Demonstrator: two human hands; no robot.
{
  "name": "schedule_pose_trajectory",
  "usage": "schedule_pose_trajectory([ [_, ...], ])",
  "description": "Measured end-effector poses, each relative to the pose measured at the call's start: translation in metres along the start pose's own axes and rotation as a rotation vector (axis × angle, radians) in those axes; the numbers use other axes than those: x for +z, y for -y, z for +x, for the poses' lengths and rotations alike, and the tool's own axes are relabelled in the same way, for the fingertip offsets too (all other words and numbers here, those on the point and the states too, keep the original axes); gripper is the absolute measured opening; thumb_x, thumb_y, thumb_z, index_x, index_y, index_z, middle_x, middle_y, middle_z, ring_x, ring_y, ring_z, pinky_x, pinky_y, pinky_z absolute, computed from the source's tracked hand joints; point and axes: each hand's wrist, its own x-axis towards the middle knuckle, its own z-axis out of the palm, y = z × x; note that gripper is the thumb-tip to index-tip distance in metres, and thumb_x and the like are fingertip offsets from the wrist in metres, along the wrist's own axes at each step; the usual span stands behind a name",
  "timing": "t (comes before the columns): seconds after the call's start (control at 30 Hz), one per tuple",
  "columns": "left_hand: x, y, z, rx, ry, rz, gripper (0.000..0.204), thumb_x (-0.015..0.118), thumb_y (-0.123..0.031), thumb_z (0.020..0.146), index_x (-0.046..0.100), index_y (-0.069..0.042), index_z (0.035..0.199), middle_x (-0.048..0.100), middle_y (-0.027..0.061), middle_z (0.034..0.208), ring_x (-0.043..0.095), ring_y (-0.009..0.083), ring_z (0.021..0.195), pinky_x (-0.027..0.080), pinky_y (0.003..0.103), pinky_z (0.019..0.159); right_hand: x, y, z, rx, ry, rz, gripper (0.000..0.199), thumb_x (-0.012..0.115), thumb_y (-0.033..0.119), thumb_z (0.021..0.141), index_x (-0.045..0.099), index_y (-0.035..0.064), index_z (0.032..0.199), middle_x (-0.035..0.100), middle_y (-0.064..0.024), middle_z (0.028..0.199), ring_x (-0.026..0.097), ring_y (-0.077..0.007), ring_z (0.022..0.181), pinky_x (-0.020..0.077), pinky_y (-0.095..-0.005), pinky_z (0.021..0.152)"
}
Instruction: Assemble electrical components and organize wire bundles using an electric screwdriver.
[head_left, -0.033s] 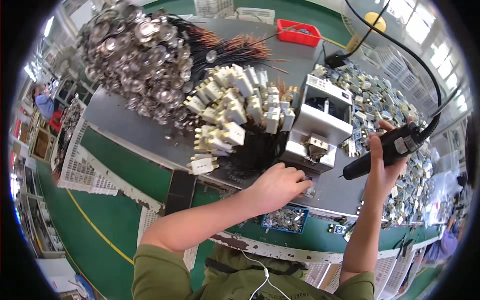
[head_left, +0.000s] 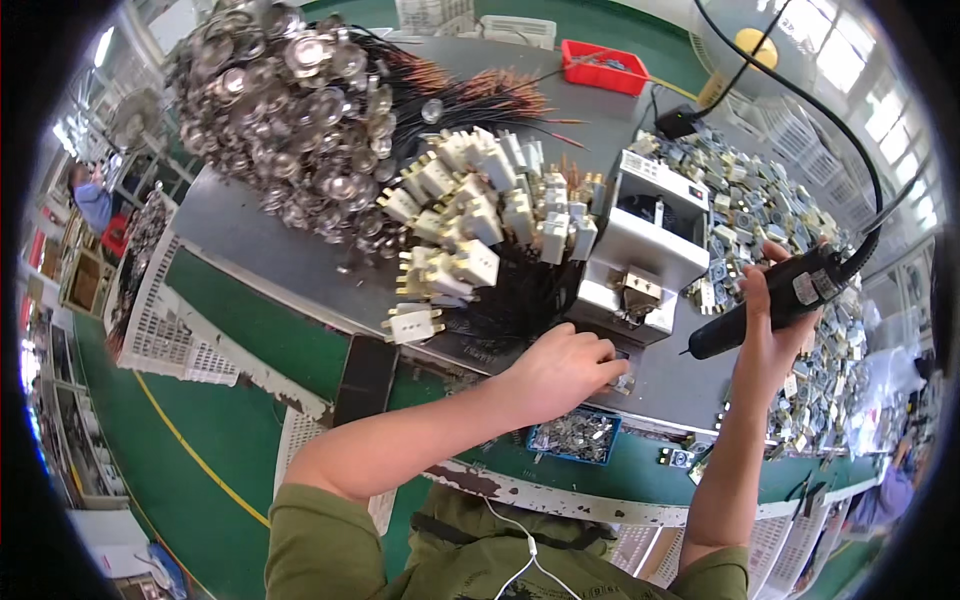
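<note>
Now the left hand presses a small metal part flat near the surface's front edge, steadying it, while the right hand grips an electric screwdriver, tip angled down.

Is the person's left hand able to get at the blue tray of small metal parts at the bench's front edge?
Probably yes: the left hand rests on the grey bench just above the blue tray, with nothing between them.

We see a black electric screwdriver at right, cream plugs centre, a red tray on top, and a grey desk.
</note>
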Motion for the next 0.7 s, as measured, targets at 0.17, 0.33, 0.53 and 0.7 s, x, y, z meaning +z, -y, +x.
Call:
schedule_pose_trajectory([
  [0.17,0.009,-0.004,-0.007,0.007,-0.131,0.045,0.036,0.068,-0.015,0.084,0.065,-0.014,0.12,0.064,-0.0007,0.098,0.061,0.0168,0.097,0.044,0.034,0.083,0.003,-0.013,-0.005,-0.125,-0.06,0.015,0.071,0.068,0.014,0.096,0.027,0.004,0.153,0.055,-0.0131,0.138,0.056,-0.0197,0.118,0.0416,-0.0324,0.104],
  [0.33,0.0,-0.007,-0.018,0.034,-0.154,0.066,0.055,0.064,-0.007,0.081,0.057,-0.016,0.134,0.06,0.003,0.104,0.059,0.0212,0.101,0.044,0.036,0.087,0.014,0.006,-0.044,-0.324,-0.16,0.069,0.071,0.061,0.013,0.099,0.02,0.0036,0.156,0.045,-0.0193,0.146,0.047,-0.0251,0.131,0.0367,-0.0381,0.11],
  [0.53,-0.06,-0.015,-0.04,0.004,-0.494,0.082,0.079,0.064,0.001,0.075,0.049,-0.028,0.147,0.056,0.0038,0.11,0.058,0.0238,0.103,0.044,0.04,0.091,0.014,-0.022,-0.12,-0.16,0.002,0.207,0.06,0.054,0.008,0.101,0.026,0.0021,0.154,0.05,-0.0156,0.144,0.049,-0.0237,0.132,0.0372,-0.0375,0.11],
  [0.7,-0.069,-0.004,-0.052,-0.081,-0.607,0.094,0.037,0.067,-0.005,0.078,0.067,-0.019,0.112,0.062,0.0033,0.11,0.06,0.026,0.1,0.044,0.043,0.087,0.036,-0.019,-0.128,0.297,0.552,0.211,0.056,0.054,-0.002,0.099,0.038,0.0052,0.152,0.051,-0.0119,0.145,0.052,-0.0202,0.13,0.0437,-0.0331,0.106],
])
